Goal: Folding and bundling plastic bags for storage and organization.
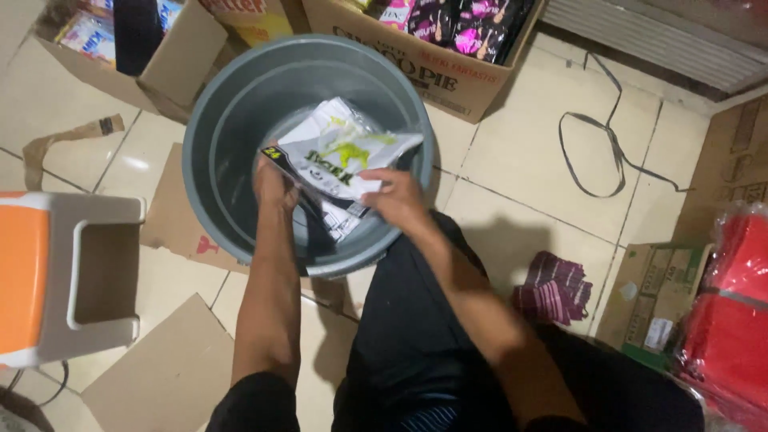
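A grey round plastic bucket (232,120) stands on the tiled floor in front of me. Over its near rim both my hands hold a bundle of white sachet packets (340,152) with yellow-green and black print. My left hand (272,186) grips the bundle's left end, where a black edge shows. At the bundle's right lower edge my right hand (396,198) has its fingers closed on the packets. Part of the bundle hangs down inside the bucket.
An orange-and-white plastic stool (56,276) sits at the left. Flattened cardboard (172,372) lies under the bucket. Open cartons of packaged goods (448,48) stand behind it. A black strap (600,144), a striped cloth (556,288), a small carton (652,292) and red wrapped packs (732,312) lie at right.
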